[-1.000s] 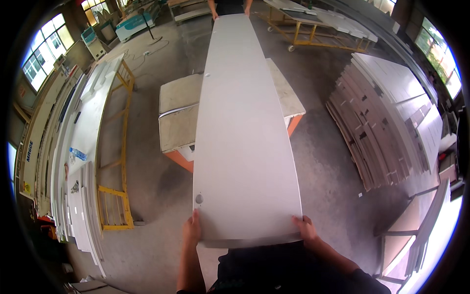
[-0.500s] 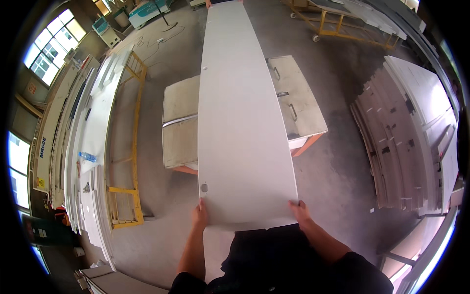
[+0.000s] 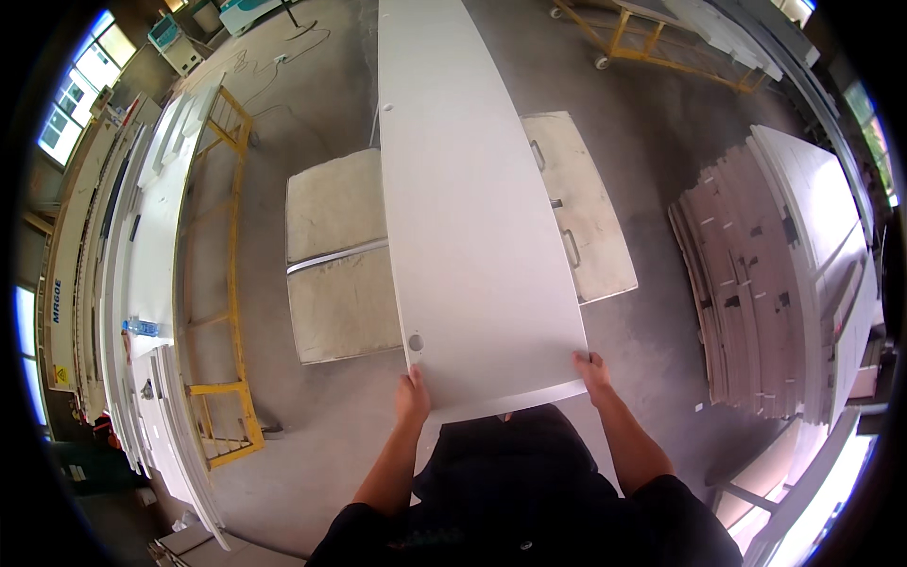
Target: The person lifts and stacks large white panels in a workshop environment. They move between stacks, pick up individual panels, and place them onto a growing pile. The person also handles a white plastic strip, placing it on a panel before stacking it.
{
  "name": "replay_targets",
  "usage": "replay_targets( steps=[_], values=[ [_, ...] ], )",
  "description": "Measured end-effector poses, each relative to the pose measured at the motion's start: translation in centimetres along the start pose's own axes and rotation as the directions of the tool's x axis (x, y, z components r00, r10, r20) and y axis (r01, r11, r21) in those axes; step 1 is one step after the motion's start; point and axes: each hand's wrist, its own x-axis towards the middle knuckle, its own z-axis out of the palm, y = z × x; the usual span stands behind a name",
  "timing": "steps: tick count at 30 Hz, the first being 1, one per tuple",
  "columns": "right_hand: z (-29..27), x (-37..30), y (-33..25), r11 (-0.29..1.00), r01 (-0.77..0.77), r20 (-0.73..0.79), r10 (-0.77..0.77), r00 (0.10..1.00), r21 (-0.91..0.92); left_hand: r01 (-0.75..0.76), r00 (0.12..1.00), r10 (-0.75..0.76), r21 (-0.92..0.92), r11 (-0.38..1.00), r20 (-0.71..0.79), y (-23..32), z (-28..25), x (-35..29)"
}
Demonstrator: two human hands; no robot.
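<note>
A long white panel (image 3: 477,208) stretches away from me over a low cabinet-like stand (image 3: 340,213) with pale, worn tops. Its near left corner has a round hole. My left hand (image 3: 413,395) grips the left edge just below that hole, thumb on top. On the opposite edge my right hand (image 3: 592,371) is closed, thumb on the upper face and fingers underneath. The panel's near end is close to my body, and its far end runs out of the picture.
To the left stands a yellow-framed rack (image 3: 236,283) with white boards and a blue-labelled bottle (image 3: 142,327). A tall stack of panels (image 3: 746,293) rises on the right. A yellow wheeled cart (image 3: 652,42) is at the far right. A cable (image 3: 269,80) lies on the floor.
The panel's near end has lifted and tilted, showing its end edge. Both hands have shifted right and slightly up in view. The far person's hands have left the picture.
</note>
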Motion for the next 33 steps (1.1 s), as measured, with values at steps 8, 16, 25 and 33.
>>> replay_targets(
  steps=[8, 16, 25, 33],
  values=[
    [0.4, 4.3, -2.4, 0.999, 0.02, -0.039, -0.021, 0.999, -0.036, -0.007, 0.995, 0.004, 0.031, 0.999, 0.096, 3.0, -0.6, 2.2],
    [0.2, 7.0, -6.6, 0.989, 0.027, -0.125, -0.045, 0.991, -0.146, -0.039, 0.999, 0.039, 0.038, 0.999, 0.008, 7.1, 0.2, 2.5],
    [0.0, 6.8, -10.4, 0.835, 0.312, 0.065, -0.318, 0.946, -0.454, -0.126, 0.969, 0.165, 0.207, 0.97, -0.183, 9.3, 0.8, 3.1],
    [-0.3, 7.7, -11.9, 0.781, 0.346, 0.043, -0.381, 0.924, -0.521, -0.102, 0.959, 0.153, 0.21, 0.972, -0.24, 10.6, 0.7, 4.8]
  ],
)
